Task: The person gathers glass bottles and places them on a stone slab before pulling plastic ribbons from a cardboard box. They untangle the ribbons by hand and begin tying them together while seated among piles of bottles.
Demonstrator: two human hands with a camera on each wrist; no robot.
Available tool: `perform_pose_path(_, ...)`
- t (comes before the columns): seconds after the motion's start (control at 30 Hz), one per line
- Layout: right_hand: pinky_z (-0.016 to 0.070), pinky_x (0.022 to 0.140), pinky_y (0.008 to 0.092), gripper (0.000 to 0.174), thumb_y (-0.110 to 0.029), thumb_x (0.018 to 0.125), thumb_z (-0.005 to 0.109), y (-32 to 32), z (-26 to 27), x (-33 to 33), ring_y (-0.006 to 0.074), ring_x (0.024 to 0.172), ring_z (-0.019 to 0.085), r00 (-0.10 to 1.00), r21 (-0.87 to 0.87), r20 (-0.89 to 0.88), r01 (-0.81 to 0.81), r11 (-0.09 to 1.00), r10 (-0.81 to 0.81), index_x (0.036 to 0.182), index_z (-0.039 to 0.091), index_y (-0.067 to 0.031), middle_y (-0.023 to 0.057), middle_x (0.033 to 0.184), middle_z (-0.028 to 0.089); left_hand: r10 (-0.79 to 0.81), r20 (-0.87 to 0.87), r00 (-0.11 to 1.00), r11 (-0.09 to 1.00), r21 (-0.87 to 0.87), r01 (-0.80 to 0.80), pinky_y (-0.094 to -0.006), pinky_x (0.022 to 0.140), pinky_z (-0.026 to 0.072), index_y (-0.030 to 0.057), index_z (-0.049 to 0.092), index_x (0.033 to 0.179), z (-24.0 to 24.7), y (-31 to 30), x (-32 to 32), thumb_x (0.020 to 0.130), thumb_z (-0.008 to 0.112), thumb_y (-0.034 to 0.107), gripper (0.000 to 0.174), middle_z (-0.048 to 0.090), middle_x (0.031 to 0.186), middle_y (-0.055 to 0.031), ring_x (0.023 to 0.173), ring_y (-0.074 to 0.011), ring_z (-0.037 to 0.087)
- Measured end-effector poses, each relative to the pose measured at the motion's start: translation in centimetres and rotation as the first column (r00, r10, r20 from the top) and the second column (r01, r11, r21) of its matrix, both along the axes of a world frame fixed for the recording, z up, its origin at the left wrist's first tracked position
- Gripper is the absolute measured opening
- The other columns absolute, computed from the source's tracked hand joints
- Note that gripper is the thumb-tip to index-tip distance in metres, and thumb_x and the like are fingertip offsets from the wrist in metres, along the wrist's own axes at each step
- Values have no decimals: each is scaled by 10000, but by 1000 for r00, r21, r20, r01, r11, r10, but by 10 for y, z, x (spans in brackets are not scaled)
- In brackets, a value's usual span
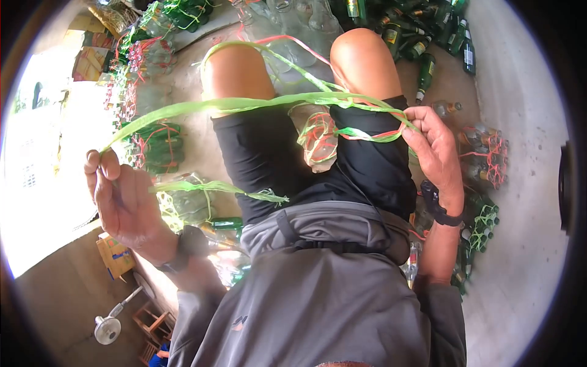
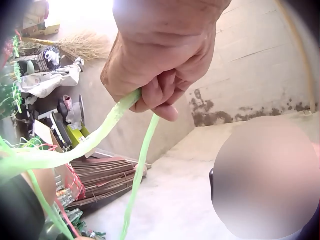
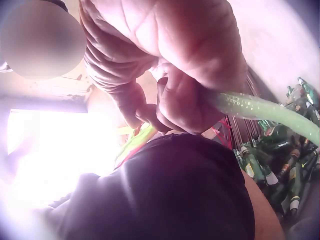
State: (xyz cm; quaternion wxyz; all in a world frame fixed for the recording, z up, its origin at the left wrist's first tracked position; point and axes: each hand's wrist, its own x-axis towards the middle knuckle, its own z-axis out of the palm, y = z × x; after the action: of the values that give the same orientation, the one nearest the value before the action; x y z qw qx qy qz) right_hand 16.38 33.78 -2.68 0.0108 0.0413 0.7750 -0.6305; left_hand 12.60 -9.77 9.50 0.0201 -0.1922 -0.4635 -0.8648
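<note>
A pale green plastic twine (image 1: 214,106) stretches above the knees from one hand to the other. My left hand (image 1: 125,202), raised at the left, grips one end; a loose frayed tail (image 1: 223,186) hangs from that side. In the left wrist view the fingers are curled round the twine (image 2: 95,140), and a second strand drops below them. My right hand (image 1: 435,147), near the right thigh, pinches the twine between thumb and fingers, where green and red strands meet. A tangled bundle of red and green twine (image 1: 318,136) lies between the thighs.
Clear bottles (image 1: 287,24) stand beyond the knees. Green bottles (image 1: 426,73) lie in a pile at the upper right. Bottles tied with red twine (image 1: 486,156) sit by the right wall, and tied green bottles (image 1: 160,147) at the left. A white fan (image 1: 108,329) stands lower left.
</note>
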Motion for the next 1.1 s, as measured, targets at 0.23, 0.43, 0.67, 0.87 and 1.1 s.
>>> perform_pose_path(0.23, 382, 633, 202, 131, -107, 968, 645, 5, -12, 8, 16, 680, 468, 998, 51, 38, 52, 997, -54, 1042, 614, -3, -42, 777, 597, 281, 7, 960, 936, -221, -272, -221, 563, 348, -44, 538, 1289, -6, 27, -14, 1022, 514, 16, 275, 604, 1030, -121, 661, -64, 417)
perform_pose_path(0.43, 382, 583, 219, 87, -80, 957, 658, -1, -11, 12, 21, 620, 449, 983, 205, -36, 181, 962, -178, 972, 626, 0, -27, 686, 568, 590, -399, 702, 578, -398, -712, -163, 574, 335, -50, 605, 1230, 19, 97, -42, 1018, 486, -7, 248, 693, 1022, -128, 640, -38, 427)
perform_pose_path(0.67, 288, 532, 210, 101, -85, 952, 667, -8, 14, 22, -2, 583, 397, 992, -20, 113, 64, 998, -62, 892, 651, -6, -82, 661, 513, 194, -486, 852, 750, -486, -449, -215, 615, 388, -71, 646, 1181, 11, 162, -62, 975, 522, -8, 249, 722, 1059, -152, 648, -60, 451)
perform_pose_path(0.87, 239, 531, 202, 97, -94, 964, 669, -5, 28, 28, -17, 603, 358, 991, -166, 116, 84, 983, -65, 914, 660, -12, -102, 687, 485, -361, -366, 858, 399, -892, -213, -391, 795, 530, 31, 675, 1084, -48, 184, -65, 837, 673, 4, 249, 658, 932, -119, 874, -302, 660)
perform_pose_path(1.1, 219, 520, 205, 107, -112, 968, 665, 6, 23, 32, -22, 584, 325, 988, -204, 142, 94, 974, -65, 928, 654, -14, -106, 678, 459, -420, -454, 786, 131, -887, -443, -432, 754, 485, 78, 661, 992, -115, 181, -53, 747, 740, 129, 262, 609, 883, -87, 915, -293, 600)
